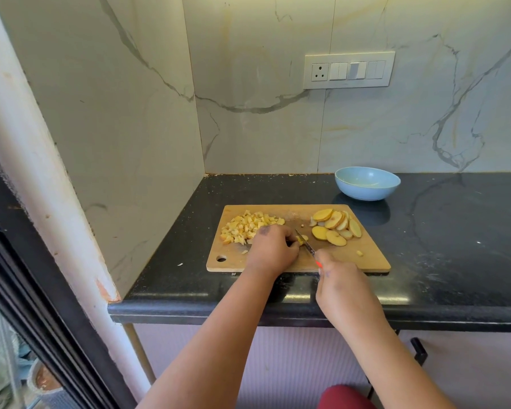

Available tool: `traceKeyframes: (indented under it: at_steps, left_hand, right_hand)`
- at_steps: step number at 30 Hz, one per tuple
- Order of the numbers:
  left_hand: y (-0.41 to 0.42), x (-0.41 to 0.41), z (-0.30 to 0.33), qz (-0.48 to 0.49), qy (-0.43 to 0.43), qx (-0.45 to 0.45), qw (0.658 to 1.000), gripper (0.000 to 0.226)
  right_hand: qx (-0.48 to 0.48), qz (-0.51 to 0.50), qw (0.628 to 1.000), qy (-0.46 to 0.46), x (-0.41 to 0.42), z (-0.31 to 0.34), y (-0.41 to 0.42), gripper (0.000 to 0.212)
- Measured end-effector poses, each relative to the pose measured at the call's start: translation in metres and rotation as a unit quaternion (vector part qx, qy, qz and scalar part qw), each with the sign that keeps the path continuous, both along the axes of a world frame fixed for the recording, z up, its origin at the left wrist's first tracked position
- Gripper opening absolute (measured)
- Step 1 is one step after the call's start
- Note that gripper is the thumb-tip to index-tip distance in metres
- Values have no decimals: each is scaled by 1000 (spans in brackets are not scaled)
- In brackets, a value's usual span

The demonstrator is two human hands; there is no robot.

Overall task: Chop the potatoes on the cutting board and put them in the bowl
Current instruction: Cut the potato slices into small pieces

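Potato slice under the knife, mid-frame.
Left hand pinches the pale-yellow slice; right hand grips the red-handled knife.

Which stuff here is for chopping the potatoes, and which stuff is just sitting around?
For the job:
- cutting board
- knife, held by the right hand
- potato piece, held down by the left hand
- potato slices
- chopped cubes
- blue bowl, nothing in it yet

Just there:
- switch panel on the wall
- black counter
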State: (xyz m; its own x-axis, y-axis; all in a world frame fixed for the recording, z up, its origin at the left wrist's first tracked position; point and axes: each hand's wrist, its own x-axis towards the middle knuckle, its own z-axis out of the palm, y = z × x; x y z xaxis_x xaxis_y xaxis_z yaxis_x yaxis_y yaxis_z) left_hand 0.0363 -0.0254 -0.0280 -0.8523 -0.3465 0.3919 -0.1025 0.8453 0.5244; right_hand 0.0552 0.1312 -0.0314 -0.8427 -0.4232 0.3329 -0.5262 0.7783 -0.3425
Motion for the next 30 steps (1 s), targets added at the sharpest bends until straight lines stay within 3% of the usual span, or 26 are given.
traceKeyframes:
  at_steps: [6, 11, 16, 19, 26, 30]
  left_hand:
    - [-1, -1, -2, 1, 12, 1, 1000, 16]
    - [-4, -5, -4, -9, -12, 2, 1000, 15]
    - [-4, -5, -5, -7, -14, 18, 1000, 12]
    - [-4, -3, -4, -12, -11, 28, 999, 11]
    - [-7, 0, -2, -19, 13, 26, 999, 17]
    - [-9, 3, -2, 0, 30, 60, 998, 21]
  right_hand:
    - [-72, 17, 996, 43, 8, 4, 8, 15]
    - [28, 1, 1000, -1, 12, 11, -2, 34]
    - [74, -8, 997, -29, 11, 26, -25, 38]
    - [51, -19, 995, -78, 6, 32, -27, 41]
    - [16, -27, 986, -166, 6, 51, 35, 20]
    - [-100, -1, 989, -113, 2, 48, 47, 16]
